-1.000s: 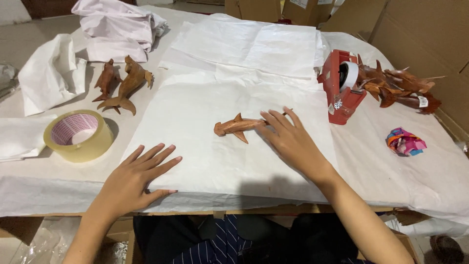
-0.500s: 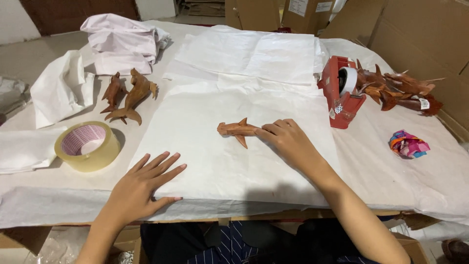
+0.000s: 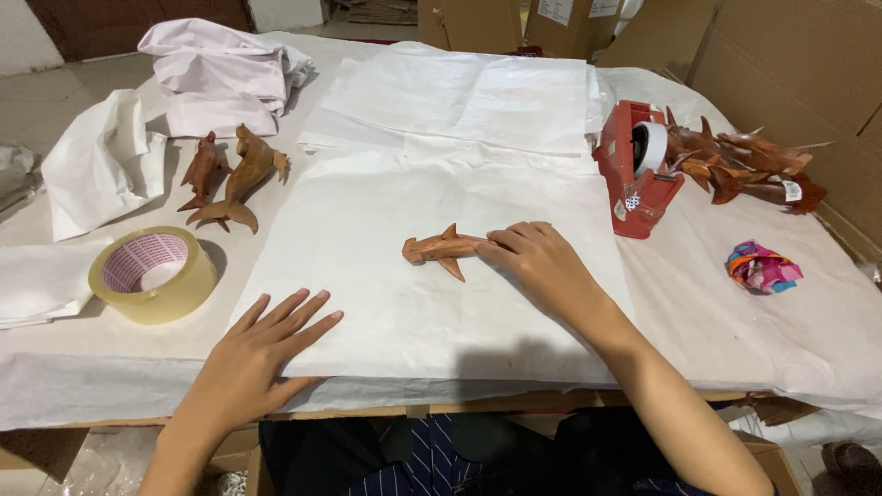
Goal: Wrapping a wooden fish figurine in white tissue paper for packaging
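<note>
Two hands rest on a white paper sheet point(image 3: 395, 303) spread over the tabletop point(image 3: 827, 331), and between them, near the sheet's middle, lies a small carved wooden fish point(image 3: 443, 251), brown, flat on its side with fins sticking out above and below. The right hand point(image 3: 542, 266) reaches it from the right: its fingers point(image 3: 503, 241) lie stretched and loosely together over the tail end, touching the wood but not closed around it, so nothing is gripped. The left hand point(image 3: 253, 354) lies palm down near the sheet's front edge, fingers spread wide and flat, pressing the paper and holding nothing. The fish looks stiff, hard and light, probably smooth enough to slide on the paper; the thin fins and tail seem the likeliest parts to snap, so the thick body between the fins would be the safer place to pinch it. The sheet is thin, soft and easily creased. To the left sit a tape roll point(image 3: 152, 274) and two more carvings point(image 3: 230, 174); to the right stand a red tape dispenser point(image 3: 636, 174), a pile of carvings point(image 3: 749, 165) and a crumpled coloured scrap point(image 3: 761, 267). Folded paper point(image 3: 220, 73) lies at the far left.
</note>
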